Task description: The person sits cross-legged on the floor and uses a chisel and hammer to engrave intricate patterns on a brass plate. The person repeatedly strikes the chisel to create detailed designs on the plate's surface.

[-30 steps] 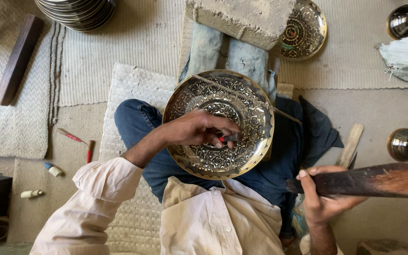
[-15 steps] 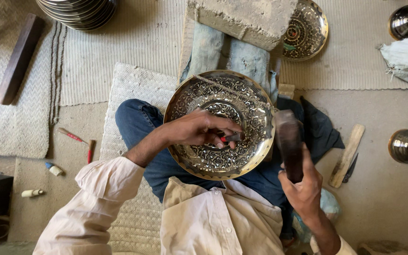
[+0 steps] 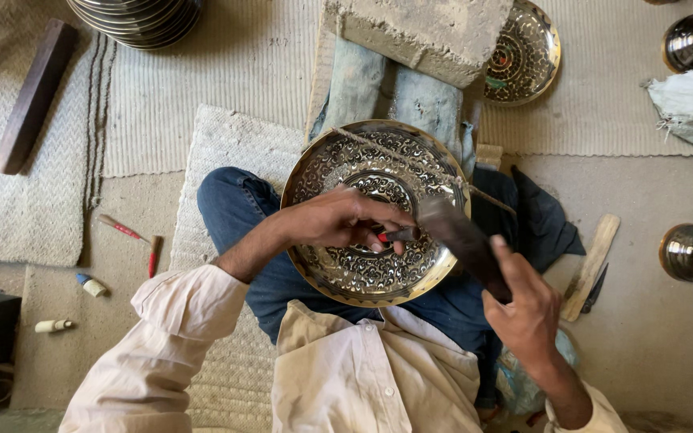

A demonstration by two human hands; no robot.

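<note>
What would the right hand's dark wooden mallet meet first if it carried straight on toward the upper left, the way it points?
Probably the small chisel pinched in the left hand, over the engraved brass plate. The mallet in the right hand seems to have its head right beside the chisel's end; depth is unclear.

Your right hand [image 3: 527, 309] swung the mallet [image 3: 463, 240] from far right, through upright, head now down at chisel [image 3: 399, 235]

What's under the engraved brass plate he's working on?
The engraved brass plate rests on the person's lap, over blue jeans. A cord crosses its top. Whatever props its far edge, near the stone block, is covered.
</note>
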